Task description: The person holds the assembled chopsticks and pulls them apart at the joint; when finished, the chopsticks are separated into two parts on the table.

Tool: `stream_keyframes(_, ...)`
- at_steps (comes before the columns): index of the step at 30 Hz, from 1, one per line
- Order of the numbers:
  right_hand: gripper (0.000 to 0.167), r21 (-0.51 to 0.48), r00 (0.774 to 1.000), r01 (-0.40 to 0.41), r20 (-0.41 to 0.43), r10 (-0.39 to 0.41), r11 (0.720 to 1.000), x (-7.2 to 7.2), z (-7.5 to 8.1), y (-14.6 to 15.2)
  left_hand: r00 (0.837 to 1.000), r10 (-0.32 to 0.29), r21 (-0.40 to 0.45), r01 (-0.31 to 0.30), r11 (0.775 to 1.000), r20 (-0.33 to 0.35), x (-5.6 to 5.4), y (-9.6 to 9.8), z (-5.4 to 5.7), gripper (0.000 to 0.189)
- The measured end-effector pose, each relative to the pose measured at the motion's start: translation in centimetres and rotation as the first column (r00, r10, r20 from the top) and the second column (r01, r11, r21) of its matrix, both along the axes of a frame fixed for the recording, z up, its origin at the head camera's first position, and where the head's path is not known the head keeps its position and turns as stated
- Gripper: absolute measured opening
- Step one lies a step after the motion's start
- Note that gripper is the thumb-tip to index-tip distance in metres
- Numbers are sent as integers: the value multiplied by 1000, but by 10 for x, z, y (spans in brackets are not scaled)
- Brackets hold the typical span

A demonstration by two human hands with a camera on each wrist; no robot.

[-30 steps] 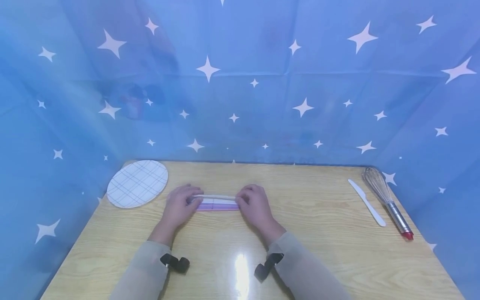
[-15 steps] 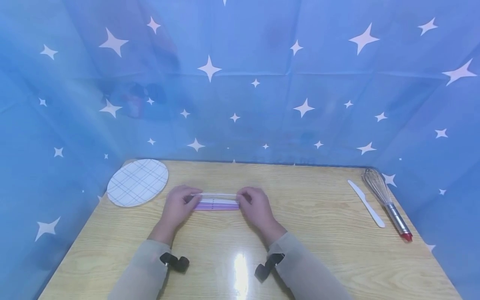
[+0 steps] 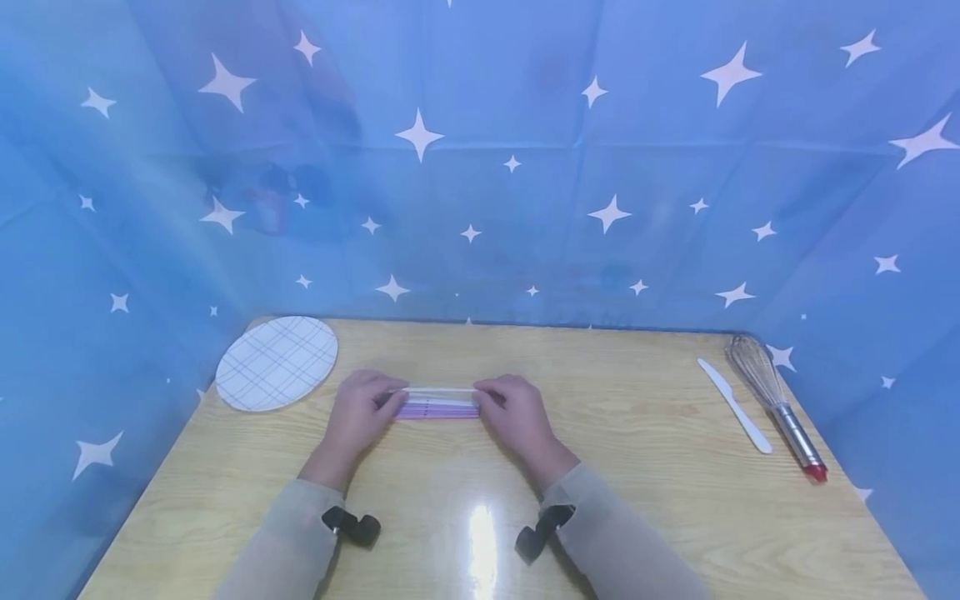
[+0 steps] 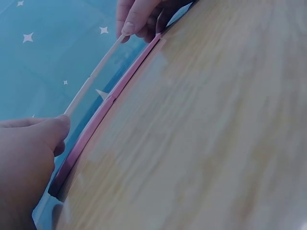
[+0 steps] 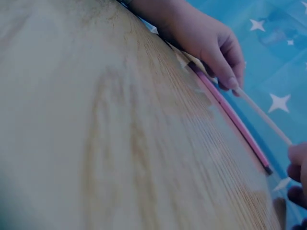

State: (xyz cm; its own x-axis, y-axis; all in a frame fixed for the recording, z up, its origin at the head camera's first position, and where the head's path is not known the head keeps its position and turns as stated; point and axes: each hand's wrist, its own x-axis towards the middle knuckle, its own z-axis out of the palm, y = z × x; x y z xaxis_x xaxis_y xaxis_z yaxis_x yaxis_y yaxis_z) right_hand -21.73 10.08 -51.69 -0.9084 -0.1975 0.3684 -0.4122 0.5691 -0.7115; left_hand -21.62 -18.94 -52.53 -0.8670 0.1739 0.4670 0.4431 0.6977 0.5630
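Observation:
Near the back middle of the table lies a row of thin pink, purple and white strips [image 3: 437, 410], side by side, with small dark marks at mid-length. In the left wrist view the nearest strip [image 4: 106, 106] is pink. A thin white stick [image 3: 441, 389] is held level just above and behind the row. My left hand [image 3: 365, 410] pinches its left end between thumb and fingers. At the other end, my right hand [image 3: 517, 417] pinches it likewise. Both wrist views show a gap between the white stick [image 5: 264, 116] and the pink strip under it.
A round white plate-like disc [image 3: 277, 363] with blue crossing lines lies at the table's back left corner. Toward the right edge are a white knife [image 3: 735, 407] and a wire whisk [image 3: 776, 404] with a metal handle. A blue star-patterned curtain [image 3: 517, 208] rises behind the wood-grain table [image 3: 637, 500].
The white stick has lifted slightly away from the row, widening the gap. Both hands keep their pinch on its ends, and the right forearm has shifted a little rightward.

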Motion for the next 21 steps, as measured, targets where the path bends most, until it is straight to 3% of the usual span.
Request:
stream_keyframes(14, 17, 19, 999, -31, -26, 31, 999, 4, 2, 22, 1000, -5, -21, 4, 1000, -22, 6, 15, 5, 17)
stream_keyframes(21, 13, 18, 997, -27, -70, 28, 999, 7, 1, 28, 997, -39, -26, 37, 999, -64, 7, 18, 4, 16)
